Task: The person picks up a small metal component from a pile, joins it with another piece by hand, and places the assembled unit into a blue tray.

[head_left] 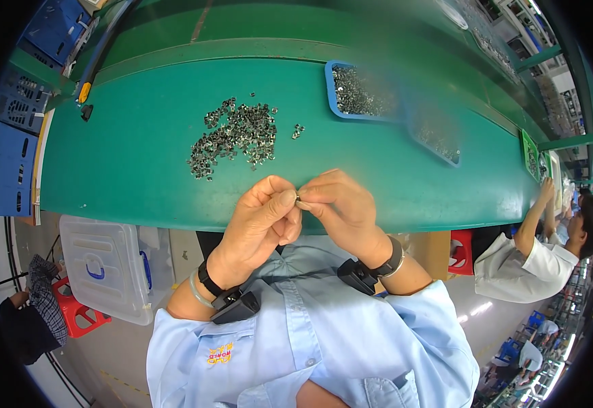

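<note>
Pinches a tiny metal part [298, 198] at a green workbench [140, 177], thumb to finger with left hand [264, 214] and right hand [344, 212] alike, in narrow grips meeting over the tabletop near its close edge. Lets only a sliver of the part show between the fingertips. Faces a loose pile of small black-and-silver parts [242, 132], spread beyond the left hand, with a small cluster [298, 130] lying just to its right. Has a blue tray [330, 88] of small metal pieces [358, 92] farther back, beside a second blue tray [437, 155], partly blurred. Wears a pale blue shirt [378, 333] and black wrist straps [207, 279].
</note>
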A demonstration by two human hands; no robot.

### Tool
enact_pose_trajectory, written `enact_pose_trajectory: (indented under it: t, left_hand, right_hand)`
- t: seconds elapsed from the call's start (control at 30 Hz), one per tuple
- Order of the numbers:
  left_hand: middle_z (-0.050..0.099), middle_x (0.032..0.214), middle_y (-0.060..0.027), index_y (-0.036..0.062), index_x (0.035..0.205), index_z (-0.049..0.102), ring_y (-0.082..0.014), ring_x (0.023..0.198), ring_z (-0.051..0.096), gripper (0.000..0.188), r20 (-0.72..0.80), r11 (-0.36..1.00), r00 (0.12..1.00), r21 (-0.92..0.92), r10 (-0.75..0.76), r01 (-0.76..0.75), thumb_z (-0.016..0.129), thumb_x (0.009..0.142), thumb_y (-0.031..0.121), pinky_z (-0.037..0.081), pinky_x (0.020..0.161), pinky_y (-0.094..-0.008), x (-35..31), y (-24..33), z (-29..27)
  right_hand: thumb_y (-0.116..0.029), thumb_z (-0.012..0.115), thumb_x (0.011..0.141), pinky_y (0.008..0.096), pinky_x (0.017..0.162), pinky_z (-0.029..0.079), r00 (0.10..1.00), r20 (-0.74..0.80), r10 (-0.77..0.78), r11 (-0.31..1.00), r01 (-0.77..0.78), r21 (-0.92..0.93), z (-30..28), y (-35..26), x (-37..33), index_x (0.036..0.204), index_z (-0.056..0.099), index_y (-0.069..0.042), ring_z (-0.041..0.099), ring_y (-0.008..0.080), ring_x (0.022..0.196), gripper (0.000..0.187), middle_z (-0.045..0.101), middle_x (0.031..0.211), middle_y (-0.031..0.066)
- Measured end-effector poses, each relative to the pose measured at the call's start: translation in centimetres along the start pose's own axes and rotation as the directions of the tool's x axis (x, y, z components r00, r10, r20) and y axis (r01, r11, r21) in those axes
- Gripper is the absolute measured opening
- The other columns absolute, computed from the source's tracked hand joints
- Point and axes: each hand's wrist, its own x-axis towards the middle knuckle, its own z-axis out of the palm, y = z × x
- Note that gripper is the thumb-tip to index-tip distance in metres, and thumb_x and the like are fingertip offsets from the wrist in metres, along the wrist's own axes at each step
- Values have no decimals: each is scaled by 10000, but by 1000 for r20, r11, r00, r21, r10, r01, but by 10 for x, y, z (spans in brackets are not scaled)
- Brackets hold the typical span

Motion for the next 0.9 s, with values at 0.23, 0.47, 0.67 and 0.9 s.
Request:
enact_pose_trajectory:
  t: [0.23, 0.47, 0.67, 0.9]
  left_hand:
    - [561, 663, -40, 59, 909, 529, -112, 512, 500, 159, -58, 996, 998, 93, 21, -15, 551, 943, 212, 362, 442, -233, -1, 3, 5]
    - [559, 682, -49, 47, 910, 531, -112, 524, 501, 209, -33, 999, 999, 49, 3, -1, 508, 964, 247, 375, 449, -233, 1, 6, 5]
    - [554, 681, -51, 38, 928, 541, -113, 533, 503, 217, -98, 992, 995, 122, 30, -18, 494, 970, 245, 387, 460, -235, 3, 6, -12]
    - [563, 696, -53, 34, 929, 541, -118, 544, 511, 201, -92, 995, 995, 101, 25, -16, 491, 970, 224, 397, 468, -245, 6, 6, -19]
  right_hand:
    - [-16, 697, 765, 306, 688, 491, 997, -27, 69, 996, -68, 51, 4, 0, 0, 867, 631, -58, 606, 210, 794, 128, 647, 868, 71]
    - [-5, 692, 759, 304, 692, 487, 984, -44, 174, 978, -168, 123, 2, 0, 0, 836, 627, -50, 604, 202, 795, 110, 645, 873, 68]
    - [-34, 674, 785, 301, 697, 485, 982, -187, 10, 958, -63, -280, -50, 30, 34, 849, 631, -36, 604, 207, 793, 77, 629, 856, 86]
    - [-36, 662, 785, 323, 645, 497, 982, -184, 46, 841, -138, -524, -78, 70, 71, 916, 616, -42, 609, 247, 766, 139, 596, 846, 97]
